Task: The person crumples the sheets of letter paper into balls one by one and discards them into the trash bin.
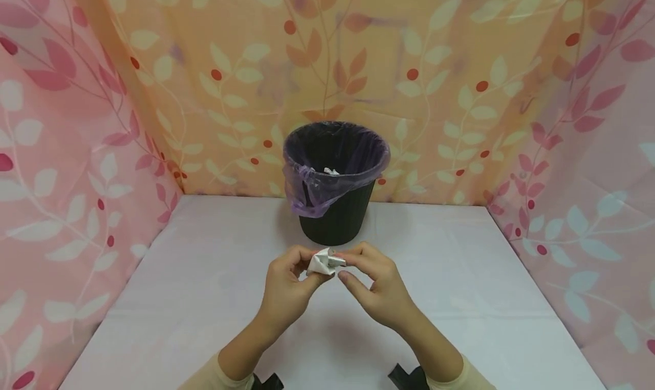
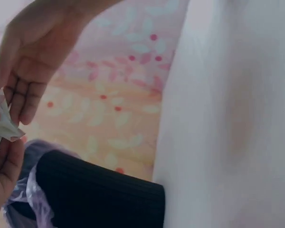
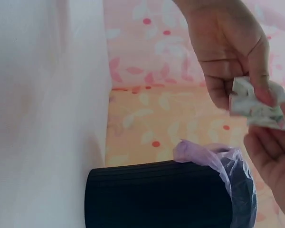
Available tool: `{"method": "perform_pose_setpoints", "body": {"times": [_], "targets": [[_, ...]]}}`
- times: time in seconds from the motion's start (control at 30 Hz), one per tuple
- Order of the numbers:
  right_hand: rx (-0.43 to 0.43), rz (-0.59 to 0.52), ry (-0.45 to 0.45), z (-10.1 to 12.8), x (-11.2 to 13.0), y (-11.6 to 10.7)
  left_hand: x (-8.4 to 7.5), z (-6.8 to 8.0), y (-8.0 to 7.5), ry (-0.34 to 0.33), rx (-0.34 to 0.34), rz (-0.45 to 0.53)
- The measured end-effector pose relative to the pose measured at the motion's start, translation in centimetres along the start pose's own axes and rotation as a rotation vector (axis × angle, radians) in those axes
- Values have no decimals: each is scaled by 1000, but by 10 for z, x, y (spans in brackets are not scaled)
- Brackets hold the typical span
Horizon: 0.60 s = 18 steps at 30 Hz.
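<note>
A crumpled white paper ball is held between both hands above the white table. My left hand pinches its left side with thumb and curled fingers. My right hand pinches its right side. Just behind them stands a black ribbed waste bin lined with a purple bag. A white scrap lies inside it.
Floral pink and orange cloth walls enclose the table on the left, back and right. The bin stands at the back centre against the rear wall. Bare white tabletop stretches either side of the hands.
</note>
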State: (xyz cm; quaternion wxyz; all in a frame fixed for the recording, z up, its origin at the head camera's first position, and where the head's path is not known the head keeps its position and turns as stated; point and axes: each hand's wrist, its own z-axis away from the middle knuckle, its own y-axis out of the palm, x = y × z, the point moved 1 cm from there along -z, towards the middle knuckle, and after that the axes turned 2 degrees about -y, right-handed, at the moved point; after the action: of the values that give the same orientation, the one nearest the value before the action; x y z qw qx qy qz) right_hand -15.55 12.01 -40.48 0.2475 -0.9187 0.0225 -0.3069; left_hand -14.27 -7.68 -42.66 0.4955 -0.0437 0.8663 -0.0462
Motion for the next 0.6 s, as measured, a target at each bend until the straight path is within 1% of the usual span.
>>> {"method": "perform_pose_setpoints", "body": {"times": [0.07, 0.13, 0.23, 0.3, 0.33, 0.4, 0.53, 0.6], "targets": [[51, 2, -43, -1, 2, 1, -2, -3, -5, -91, -15, 30], [86, 14, -98, -2, 4, 1, -5, -5, -9, -207, 13, 108], [91, 67, -191, -4, 5, 3, -10, -6, -11, -387, 127, 275], [68, 98, -233, -5, 5, 2, -13, -7, -10, -460, 214, 357], [53, 106, -251, -5, 5, 2, -13, -6, -10, -482, 254, 387], [31, 113, -281, -6, 5, 0, -15, -6, -11, -484, 305, 427], [33, 130, -363, -8, 10, -2, -16, -4, -12, -442, 347, 491], [34, 151, -400, -9, 13, -4, -16, -4, -12, -422, 364, 502]]}}
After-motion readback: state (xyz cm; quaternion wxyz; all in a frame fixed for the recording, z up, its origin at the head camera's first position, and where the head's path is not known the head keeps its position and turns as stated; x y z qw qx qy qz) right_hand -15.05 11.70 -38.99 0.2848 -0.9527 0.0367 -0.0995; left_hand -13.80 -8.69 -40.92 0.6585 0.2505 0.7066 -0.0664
